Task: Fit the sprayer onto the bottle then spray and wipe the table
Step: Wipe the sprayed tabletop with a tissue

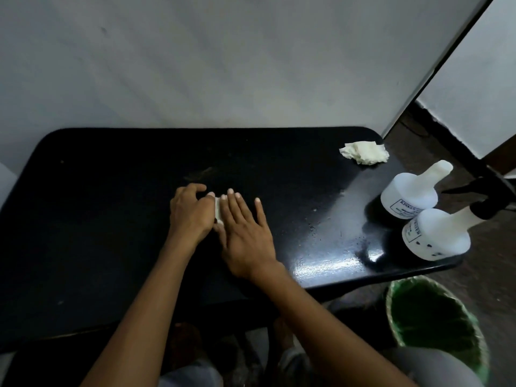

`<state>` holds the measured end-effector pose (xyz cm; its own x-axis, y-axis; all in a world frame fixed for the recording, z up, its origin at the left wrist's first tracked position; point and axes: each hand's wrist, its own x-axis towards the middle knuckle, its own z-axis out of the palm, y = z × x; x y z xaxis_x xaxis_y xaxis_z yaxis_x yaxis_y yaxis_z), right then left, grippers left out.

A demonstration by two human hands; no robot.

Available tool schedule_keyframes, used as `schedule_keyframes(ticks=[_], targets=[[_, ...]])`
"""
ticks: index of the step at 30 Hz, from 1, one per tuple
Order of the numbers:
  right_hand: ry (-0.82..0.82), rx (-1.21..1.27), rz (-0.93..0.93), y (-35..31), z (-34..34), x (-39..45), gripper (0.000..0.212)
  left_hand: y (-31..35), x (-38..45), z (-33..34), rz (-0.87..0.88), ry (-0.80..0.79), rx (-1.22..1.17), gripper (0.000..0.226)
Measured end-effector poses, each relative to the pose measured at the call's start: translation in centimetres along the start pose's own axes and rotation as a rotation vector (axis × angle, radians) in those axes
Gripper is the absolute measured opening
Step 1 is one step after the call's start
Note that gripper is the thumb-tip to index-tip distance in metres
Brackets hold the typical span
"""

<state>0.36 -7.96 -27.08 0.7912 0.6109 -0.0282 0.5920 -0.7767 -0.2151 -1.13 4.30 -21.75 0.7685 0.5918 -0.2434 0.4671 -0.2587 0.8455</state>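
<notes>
Tissue [218, 210] lying mid-worktop [111, 219], both hands folding it: left hand [191, 212] fingers curling on edge, right hand [247, 233] pressing flat, fingers spread. Sprayer-fitted bottle [438, 236] standing far right. Wiping step; next calls for firm strokes.

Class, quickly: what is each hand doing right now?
Left hand: curled on the white tissue, pressing it to the table.
Right hand: open, flat on the tissue.
</notes>
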Motion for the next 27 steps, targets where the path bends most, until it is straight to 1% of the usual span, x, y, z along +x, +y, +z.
schedule_keyframes(ticks=[3,5,6,7,9,12,13,14,15,16,18,19,20,21,22,23,24,25,26,27], targets=[[0.072,-0.016,-0.011,0.9,-0.9,-3.0,0.064,-0.2,-0.1,-0.2,0.007,-0.011,-0.008,0.037],[0.150,-0.034,0.042,1.1,-1.8,-3.8,0.063,-0.2,-0.1,-0.3,0.011,-0.002,-0.016,0.038],[0.193,-0.041,0.065,1.1,-2.3,-3.7,0.057,-0.2,-0.1,-0.3,0.010,-0.001,-0.021,0.037],[0.225,-0.048,0.074,0.8,-2.5,-3.6,0.045,-0.1,-0.1,-0.3,0.009,-0.002,-0.022,0.037],[0.212,-0.033,0.063,0.0,-2.9,-3.2,0.026,0.0,-0.1,-0.2,0.007,-0.005,-0.015,0.036],[0.161,-0.017,0.051,-0.5,-2.7,-3.0,0.021,0.1,-0.2,-0.1,0.006,-0.009,0.001,0.037],[0.160,0.029,0.055,-0.4,-2.8,-2.9,0.020,0.1,-0.2,-0.2,0.006,-0.008,0.004,0.037],[0.165,0.132,0.088,-0.1,-3.1,-2.9,0.017,0.0,-0.2,-0.2,0.008,-0.010,0.007,0.037],[0.162,0.270,0.164,0.4,-3.6,-2.8,0.014,0.0,-0.1,-0.2,0.010,-0.015,0.009,0.037],[0.127,0.462,0.264,1.1,-4.2,-2.6,0.012,-0.1,-0.1,-0.2,0.012,-0.021,0.010,0.037],[0.024,0.878,0.461,2.8,-5.7,-2.7,0.015,-0.2,0.0,-0.2,0.016,-0.014,0.017,0.037],[0.010,0.992,0.545,3.7,-6.3,-3.0,0.019,-0.2,-0.1,-0.2,0.019,-0.005,0.022,0.037],[0.009,0.991,0.616,4.7,-6.8,-3.4,0.020,-0.2,-0.1,-0.1,0.023,0.001,0.023,0.037],[0.035,0.840,0.664,5.6,-7.3,-3.7,0.017,-0.2,-0.1,-0.1,0.025,0.001,0.021,0.037],[0.103,0.629,0.710,6.3,-7.5,-4.3,0.015,-0.2,-0.2,0.0,0.026,-0.001,0.019,0.037],[0.216,0.445,0.743,6.8,-7.6,-4.9,0.020,-0.2,-0.2,0.0,0.025,-0.002,0.020,0.037],[0.340,0.361,0.730,6.8,-7.6,-5.4,0.026,-0.1,-0.2,0.1,0.023,-0.001,0.024,0.038],[0.446,0.348,0.673,6.3,-7.5,-5.8,0.030,0.0,-0.2,0.2,0.020,0.005,0.029,0.038],[0.519,0.356,0.597,5.6,-7.5,-5.9,0.030,0.1,-0.3,0.3,0.018,0.011,0.036,0.039],[0.525,0.368,0.504,4.8,-7.1,-5.7,0.030,0.1,-0.3,0.3,0.016,0.015,0.040,0.039]])
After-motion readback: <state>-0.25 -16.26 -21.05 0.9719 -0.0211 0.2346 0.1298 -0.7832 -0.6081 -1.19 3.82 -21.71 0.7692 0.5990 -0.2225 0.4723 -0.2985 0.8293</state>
